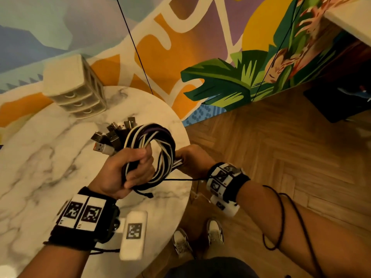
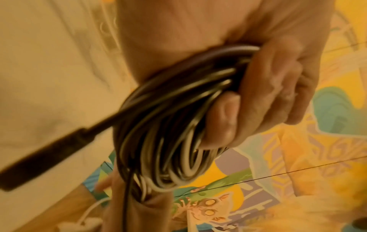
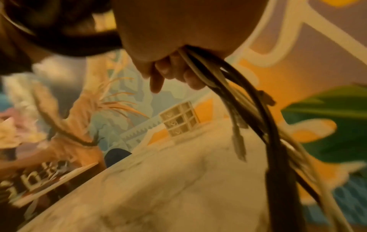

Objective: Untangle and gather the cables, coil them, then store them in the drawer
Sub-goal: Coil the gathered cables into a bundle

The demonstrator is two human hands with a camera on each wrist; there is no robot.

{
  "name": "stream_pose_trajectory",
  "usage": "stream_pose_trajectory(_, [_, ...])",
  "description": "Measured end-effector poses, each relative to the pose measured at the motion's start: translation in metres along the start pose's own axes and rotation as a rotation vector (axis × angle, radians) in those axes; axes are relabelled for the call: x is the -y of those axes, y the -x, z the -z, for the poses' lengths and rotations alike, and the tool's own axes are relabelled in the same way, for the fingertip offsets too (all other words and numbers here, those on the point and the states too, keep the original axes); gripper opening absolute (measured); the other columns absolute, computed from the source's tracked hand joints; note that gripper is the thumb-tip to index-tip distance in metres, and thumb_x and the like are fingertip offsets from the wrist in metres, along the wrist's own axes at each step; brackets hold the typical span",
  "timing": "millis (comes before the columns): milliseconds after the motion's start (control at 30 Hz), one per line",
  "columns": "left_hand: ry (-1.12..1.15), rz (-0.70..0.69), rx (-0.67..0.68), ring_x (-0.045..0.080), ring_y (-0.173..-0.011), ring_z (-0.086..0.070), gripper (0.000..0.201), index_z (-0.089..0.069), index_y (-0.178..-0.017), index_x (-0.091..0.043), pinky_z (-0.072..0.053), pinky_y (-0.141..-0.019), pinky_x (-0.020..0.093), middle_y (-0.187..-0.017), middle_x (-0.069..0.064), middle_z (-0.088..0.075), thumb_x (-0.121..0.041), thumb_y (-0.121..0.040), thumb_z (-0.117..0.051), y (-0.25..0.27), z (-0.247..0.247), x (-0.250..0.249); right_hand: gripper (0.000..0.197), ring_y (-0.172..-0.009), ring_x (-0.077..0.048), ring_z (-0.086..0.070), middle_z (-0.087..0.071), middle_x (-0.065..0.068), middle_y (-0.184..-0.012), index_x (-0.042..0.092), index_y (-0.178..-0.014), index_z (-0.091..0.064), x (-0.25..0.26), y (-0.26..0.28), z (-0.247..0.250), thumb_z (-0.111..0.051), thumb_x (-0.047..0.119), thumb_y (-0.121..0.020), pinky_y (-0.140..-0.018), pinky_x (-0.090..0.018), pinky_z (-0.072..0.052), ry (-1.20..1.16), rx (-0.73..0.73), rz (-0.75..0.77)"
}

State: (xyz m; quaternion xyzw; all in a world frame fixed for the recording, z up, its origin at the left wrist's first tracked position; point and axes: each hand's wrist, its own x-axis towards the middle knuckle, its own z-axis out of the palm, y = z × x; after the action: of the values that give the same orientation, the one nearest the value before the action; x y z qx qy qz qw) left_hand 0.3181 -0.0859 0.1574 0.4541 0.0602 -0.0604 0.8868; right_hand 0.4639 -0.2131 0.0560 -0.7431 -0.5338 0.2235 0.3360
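Your left hand (image 1: pixel 128 173) is nearest the head camera, its grip wrapped tight around the coil of cables (image 1: pixel 152 149). The black and white loops pass through the fist, and the left wrist view shows the fingers (image 2: pixel 264 97) curled over the bundled strands. This grip likely serves to lock the finished turns so they cannot spring open. The USB plugs (image 1: pixel 112 137) fan out above the fist, toward the far side of the counter (image 1: pixel 40 157).

Your right hand (image 1: pixel 190 159) is just beside the coil, its grip closed on the loose cable tails (image 3: pixel 228 87); the small connector ends hang free below it. Judged from this, you are feeding the remaining length onto the coil, so the coiling step is near its end.

The drawer unit (image 1: pixel 78 87) stands at the far edge of the counter, well apart from the coil, with its drawers shut. You will need a free hand to open one.

A white tagged block (image 1: pixel 133 233) lies on the counter near your left wrist. A thin black cord (image 1: pixel 281 217) loops around your right forearm and could snag.
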Motion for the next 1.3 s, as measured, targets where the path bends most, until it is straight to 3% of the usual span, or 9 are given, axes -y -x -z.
stream_pose_trajectory(233, [-0.545,0.093,-0.058,0.014,-0.029,-0.026,0.043,-0.042,-0.051,-0.001,-0.03,-0.041,0.018,-0.035,0.0,-0.033,-0.024,-0.083,-0.059,-0.009,-0.012,-0.003,0.027,-0.087,-0.024,-0.063,-0.071,-0.009,-0.097,0.01,-0.104,-0.07,0.007,-0.008,0.035,-0.065,0.03,-0.087,-0.078,-0.034,-0.05,0.146,0.37,-0.046])
stream_pose_trajectory(367, [-0.783,0.219,-0.088,0.019,-0.037,-0.032,0.017,-0.061,-0.06,-0.028,-0.032,-0.047,0.03,-0.041,-0.003,-0.04,-0.03,-0.077,-0.063,-0.015,-0.019,-0.006,0.033,-0.1,-0.024,-0.061,-0.067,-0.008,-0.11,0.011,-0.114,-0.063,0.009,-0.012,0.043,-0.063,0.031,-0.088,-0.091,-0.04,-0.049,0.139,0.503,-0.161])
stream_pose_trajectory(567, [-1.233,0.311,0.015,0.0,-0.053,-0.048,0.021,-0.049,-0.068,-0.032,-0.034,-0.052,0.01,-0.055,-0.014,-0.053,-0.038,-0.081,-0.065,-0.017,-0.011,-0.007,0.035,-0.066,-0.011,-0.052,-0.062,0.003,-0.08,0.007,-0.098,-0.068,0.009,-0.012,0.059,-0.049,0.036,-0.096,-0.053,-0.015,-0.04,0.215,0.584,-0.248])
stream_pose_trajectory(733, [-1.432,0.351,0.158,0.006,-0.078,-0.047,0.043,-0.064,-0.099,-0.013,-0.036,-0.07,0.012,-0.094,0.006,-0.061,-0.047,-0.074,-0.056,-0.02,-0.009,0.005,0.033,-0.062,-0.011,-0.048,-0.055,0.005,-0.069,0.015,-0.076,-0.061,0.011,-0.023,0.068,-0.046,0.036,-0.097,-0.058,-0.025,-0.037,0.264,0.617,-0.24])
stream_pose_trajectory(800, [-1.449,0.287,0.177,0.007,-0.085,-0.048,0.047,-0.061,-0.111,-0.006,-0.034,-0.075,0.01,-0.101,0.009,-0.062,-0.038,-0.078,-0.054,-0.022,-0.009,0.008,0.032,-0.068,-0.016,-0.052,-0.059,0.001,-0.075,0.014,-0.082,-0.063,0.013,-0.025,0.07,-0.046,0.037,-0.097,-0.063,-0.028,-0.041,0.278,0.593,-0.237])
stream_pose_trajectory(933, [-1.433,0.047,0.023,-0.015,-0.101,-0.037,0.054,-0.048,-0.125,-0.03,-0.025,-0.083,-0.007,-0.117,-0.016,-0.046,-0.043,-0.073,-0.049,-0.023,0.002,0.008,0.027,-0.059,-0.014,-0.052,-0.056,-0.001,-0.069,0.015,-0.079,-0.058,0.014,-0.02,0.072,-0.044,0.028,-0.098,-0.059,-0.029,-0.044,0.201,0.527,-0.246])
stream_pose_trajectory(1033, [-1.358,0.058,-0.163,-0.025,-0.075,-0.043,0.02,-0.06,-0.108,-0.021,-0.03,-0.07,-0.006,-0.094,-0.026,-0.053,-0.02,-0.087,-0.061,-0.022,0.003,0.013,0.027,-0.036,-0.004,-0.044,-0.05,0.001,-0.059,0.013,-0.084,-0.058,0.016,-0.011,0.069,-0.044,0.03,-0.099,-0.041,-0.021,-0.041,-0.118,0.434,-0.384])
stream_pose_trajectory(1133, [-1.124,0.091,-0.4,-0.014,-0.05,-0.049,0.025,-0.053,-0.082,-0.031,-0.036,-0.051,0.008,-0.052,-0.019,-0.055,-0.008,-0.088,-0.062,-0.027,0.0,0.027,0.03,-0.034,-0.007,-0.042,-0.045,-0.004,-0.06,0.011,-0.083,-0.055,0.026,-0.001,0.052,-0.039,0.029,-0.101,-0.035,-0.019,-0.04,-0.528,0.205,-0.518])
stream_pose_trajectory(1300, [-0.809,0.033,-0.697,0.017,-0.039,-0.046,0.006,-0.063,-0.083,-0.021,-0.038,-0.042,0.03,-0.062,0.013,-0.059,-0.019,-0.089,-0.062,-0.046,-0.009,0.044,0.042,-0.052,-0.023,-0.051,-0.052,-0.018,-0.068,0.003,-0.1,-0.06,0.037,-0.003,0.017,-0.031,0.034,-0.102,-0.045,-0.034,-0.051,-0.835,-0.219,-0.524])
